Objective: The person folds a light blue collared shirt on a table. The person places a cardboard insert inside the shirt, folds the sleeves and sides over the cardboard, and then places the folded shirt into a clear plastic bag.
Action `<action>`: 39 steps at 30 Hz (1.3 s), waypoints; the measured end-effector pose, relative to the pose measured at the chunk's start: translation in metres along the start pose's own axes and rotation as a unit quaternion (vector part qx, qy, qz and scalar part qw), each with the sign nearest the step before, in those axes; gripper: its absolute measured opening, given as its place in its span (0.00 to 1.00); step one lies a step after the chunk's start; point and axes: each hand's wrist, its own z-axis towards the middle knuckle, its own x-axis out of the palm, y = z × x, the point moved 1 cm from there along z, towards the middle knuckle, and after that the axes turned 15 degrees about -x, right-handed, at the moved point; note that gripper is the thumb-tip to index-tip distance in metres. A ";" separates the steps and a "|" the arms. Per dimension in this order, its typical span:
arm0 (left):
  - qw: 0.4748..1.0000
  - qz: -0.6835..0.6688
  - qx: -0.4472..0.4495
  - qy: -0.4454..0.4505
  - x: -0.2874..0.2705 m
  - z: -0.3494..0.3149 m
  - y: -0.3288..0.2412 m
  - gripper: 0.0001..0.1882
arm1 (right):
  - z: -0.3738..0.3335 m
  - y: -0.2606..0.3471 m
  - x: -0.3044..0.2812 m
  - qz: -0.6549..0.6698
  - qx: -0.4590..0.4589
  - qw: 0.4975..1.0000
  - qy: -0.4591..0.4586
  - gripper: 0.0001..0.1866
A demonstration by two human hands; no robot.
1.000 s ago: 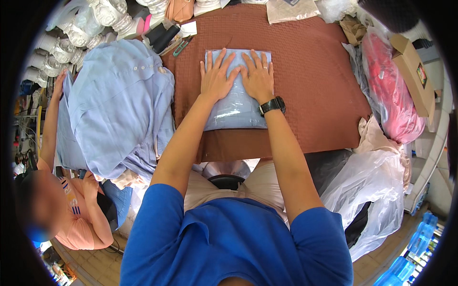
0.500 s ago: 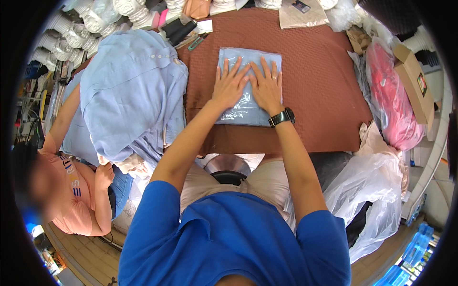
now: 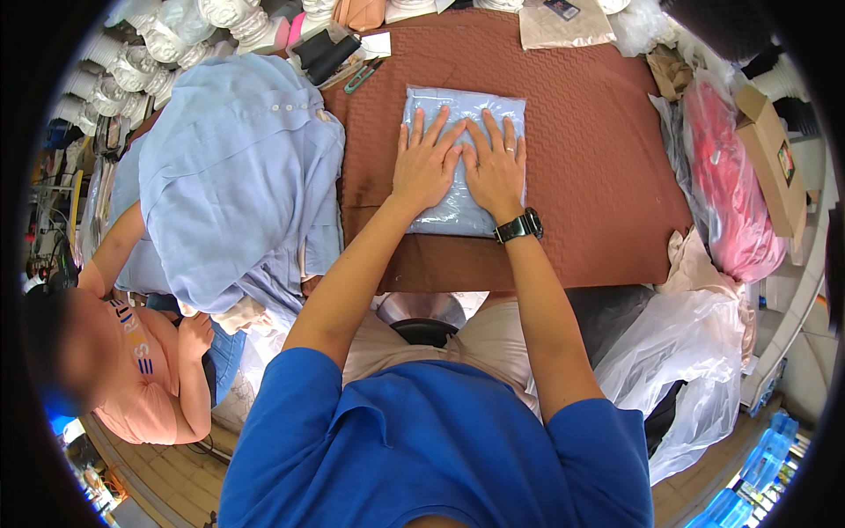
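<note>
A folded light blue garment in a clear plastic bag lies flat on the brown cloth-covered table. Pressed on top of it is my left hand, palm down with fingers spread. Beside it my right hand also rests flat on the bag, with a ring on one finger and a black watch at the wrist. The two hands nearly meet at the thumbs. Light glints off the wrinkled plastic between and below them. Neither hand grips anything.
A heap of light blue shirts covers the table's left side, with a co-worker seated beside it. Snips and a black case lie behind. At right are a bagged red garment, a cardboard box and clear plastic sheeting.
Both hands stay flat on the bagged garment, with only a slight shift of the fingers. The whole view has moved a little.
</note>
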 end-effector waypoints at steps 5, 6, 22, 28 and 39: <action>1.000 -0.001 -0.003 0.001 0.003 0.002 0.000 0.23 | 0.001 -0.001 0.000 -0.001 -0.002 1.000 -0.005 0.23; 1.000 -0.002 -0.004 0.002 0.003 0.002 0.001 0.22 | 0.001 -0.001 -0.001 0.002 -0.001 1.000 -0.003 0.23; 0.984 -0.031 -0.073 0.159 0.007 0.020 0.020 0.24 | 0.003 -0.008 0.007 0.061 0.045 0.996 0.052 0.24; 0.992 -0.068 -0.038 0.096 -0.009 0.062 0.018 0.27 | 0.048 -0.038 -0.008 0.091 0.064 0.994 0.006 0.26; 0.993 -0.038 -0.079 0.072 0.012 0.061 0.045 0.30 | 0.039 -0.056 0.022 0.170 0.085 0.980 0.060 0.29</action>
